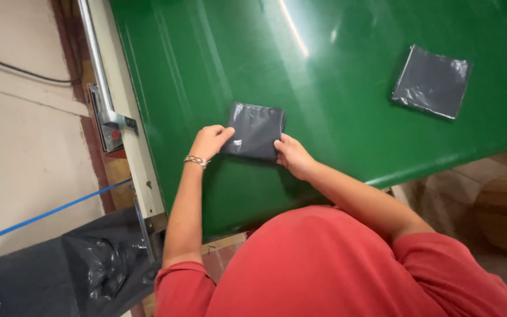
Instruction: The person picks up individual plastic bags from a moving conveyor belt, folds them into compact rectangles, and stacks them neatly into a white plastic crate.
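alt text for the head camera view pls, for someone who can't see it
Seen from above, a person in a red shirt holds a dark folded plastic packet on a green table, left hand and right hand pinching its near corners. A second dark packet lies apart at the far right, and a black bag sits at lower left.

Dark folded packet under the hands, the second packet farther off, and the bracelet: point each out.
Dark folded packet (255,130): head view, middle of its top face.
Second packet (431,82): head view, centre of its plastic wrap.
Bracelet (196,160): head view, on the left wrist.
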